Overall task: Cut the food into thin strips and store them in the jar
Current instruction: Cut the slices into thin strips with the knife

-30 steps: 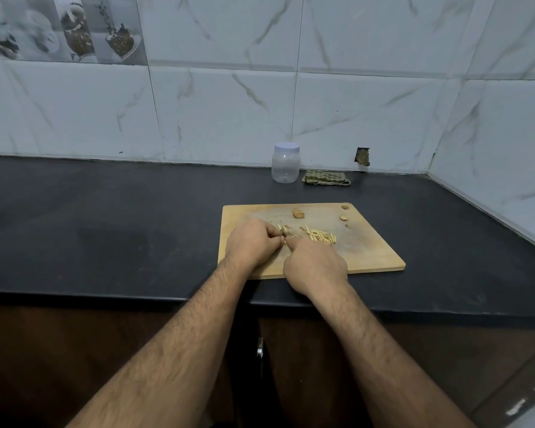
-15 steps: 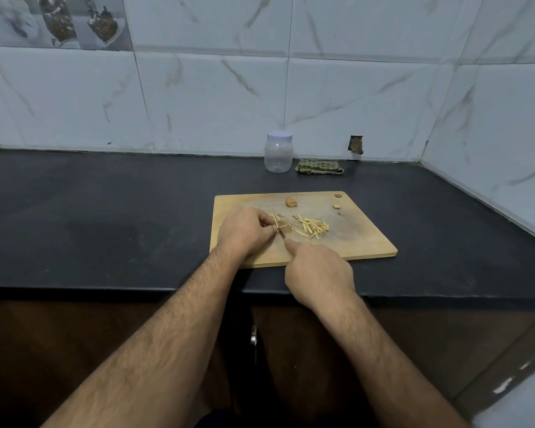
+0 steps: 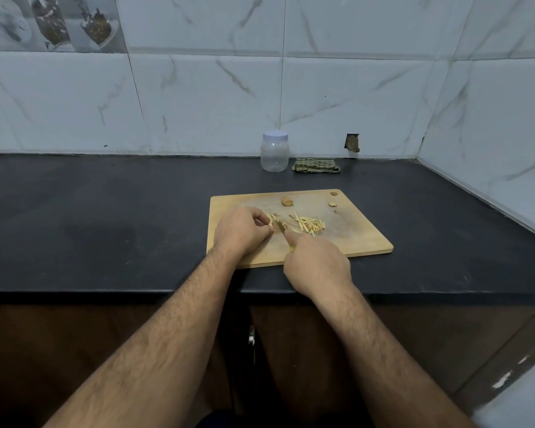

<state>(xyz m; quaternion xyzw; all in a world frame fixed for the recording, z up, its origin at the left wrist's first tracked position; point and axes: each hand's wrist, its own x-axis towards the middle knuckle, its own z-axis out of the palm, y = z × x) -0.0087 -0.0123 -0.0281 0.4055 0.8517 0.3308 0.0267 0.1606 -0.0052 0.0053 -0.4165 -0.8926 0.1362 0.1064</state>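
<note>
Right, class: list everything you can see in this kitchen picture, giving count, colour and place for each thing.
Rectangular wooden cutting board: one, tan, on the counter.
Thin cut strips: one pile, pale yellow, mid-board.
Uncut food chunk: one, brown, at the board's far edge.
Small food scraps: a few, tan, far right corner of the board.
Clear plastic jar with white lid: one, by the wall, lid on.
Folded checked cloth: one, green, beside the jar.
Stone countertop: one, black.
Knife: one, blade on board.
Left hand: pinches food.
Right hand: grips the knife.

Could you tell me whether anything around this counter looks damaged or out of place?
Yes: the wall tile has a broken, ragged hole just above the counter, behind the folded cloth. Nothing looks spilled; the cut strips stay on the board.
</note>
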